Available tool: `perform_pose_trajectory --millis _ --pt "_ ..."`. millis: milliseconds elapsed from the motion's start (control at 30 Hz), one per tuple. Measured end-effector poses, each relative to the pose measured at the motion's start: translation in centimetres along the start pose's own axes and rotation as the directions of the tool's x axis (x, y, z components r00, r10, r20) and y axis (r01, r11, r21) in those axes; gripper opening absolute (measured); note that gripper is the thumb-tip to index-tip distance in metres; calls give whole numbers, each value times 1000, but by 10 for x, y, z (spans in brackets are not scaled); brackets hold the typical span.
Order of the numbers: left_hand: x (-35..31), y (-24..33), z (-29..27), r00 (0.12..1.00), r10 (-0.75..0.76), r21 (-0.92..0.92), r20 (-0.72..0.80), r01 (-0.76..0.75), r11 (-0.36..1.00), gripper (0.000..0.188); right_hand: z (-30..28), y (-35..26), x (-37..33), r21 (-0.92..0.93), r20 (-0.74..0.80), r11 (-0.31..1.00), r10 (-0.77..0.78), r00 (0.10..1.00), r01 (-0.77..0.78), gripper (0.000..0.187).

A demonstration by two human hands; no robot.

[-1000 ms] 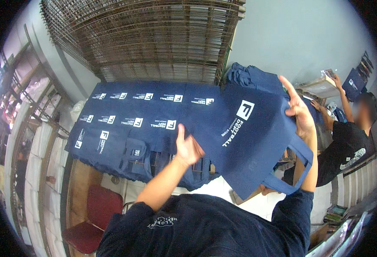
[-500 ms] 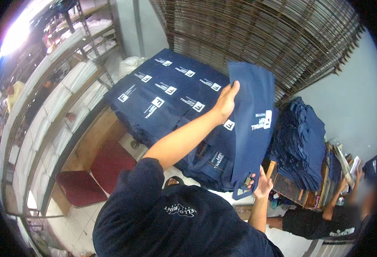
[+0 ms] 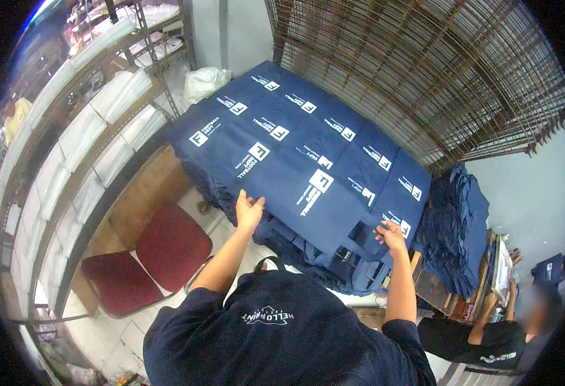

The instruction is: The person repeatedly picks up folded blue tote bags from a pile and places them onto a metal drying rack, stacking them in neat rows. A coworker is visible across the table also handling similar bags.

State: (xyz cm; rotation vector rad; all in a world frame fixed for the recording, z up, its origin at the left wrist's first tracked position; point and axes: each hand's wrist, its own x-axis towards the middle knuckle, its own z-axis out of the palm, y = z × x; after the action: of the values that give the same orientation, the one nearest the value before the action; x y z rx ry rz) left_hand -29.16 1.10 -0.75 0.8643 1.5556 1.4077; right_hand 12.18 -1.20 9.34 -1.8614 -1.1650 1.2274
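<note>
A navy fabric bag (image 3: 295,206) with a white print and a cut-out handle lies spread over the near part of a pile of similar navy bags (image 3: 340,148). At its near left edge, my left hand (image 3: 250,211) pinches the cloth between thumb and fingers. My right hand (image 3: 392,237) grips the bag's handle end at the right, its fingers closed beside the dark handle opening. Below the near edge, folds and handles of other bags hang out of the pile.
At the right stands another tall stack of navy cloth (image 3: 453,225), with a co-worker (image 3: 482,334) beyond it. A metal rack (image 3: 411,64) rises behind the pile. Two maroon chair pads (image 3: 173,248) and shelves of white bundles (image 3: 96,128) are at the left.
The bag, earlier held up at the right of the pile, has come down flat across its near part. My left hand has moved toward me and left, while the right stays at the handle end.
</note>
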Motion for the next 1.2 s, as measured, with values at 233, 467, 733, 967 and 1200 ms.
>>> perform_pose_trajectory --millis 233,467,733,967,1200 --pt "-1 -20 -22 998 -31 240 -55 43 970 67 22 10 19 -17 -65 1000 14 998 -15 23" --pt "13 -13 -33 999 47 351 -10 -41 936 58 28 16 19 -67 -126 998 -3 992 -5 26" --pt "19 -12 -40 996 93 430 9 -88 899 56 40 19 16 -125 -213 989 -108 971 83 24" --pt "17 6 -41 992 121 489 19 -115 864 55 39 20 20 -179 -236 978 -150 960 108 25" --pt "28 -9 -46 995 101 439 11 -96 893 54 41 34 28 -173 -257 977 -170 951 128 26"
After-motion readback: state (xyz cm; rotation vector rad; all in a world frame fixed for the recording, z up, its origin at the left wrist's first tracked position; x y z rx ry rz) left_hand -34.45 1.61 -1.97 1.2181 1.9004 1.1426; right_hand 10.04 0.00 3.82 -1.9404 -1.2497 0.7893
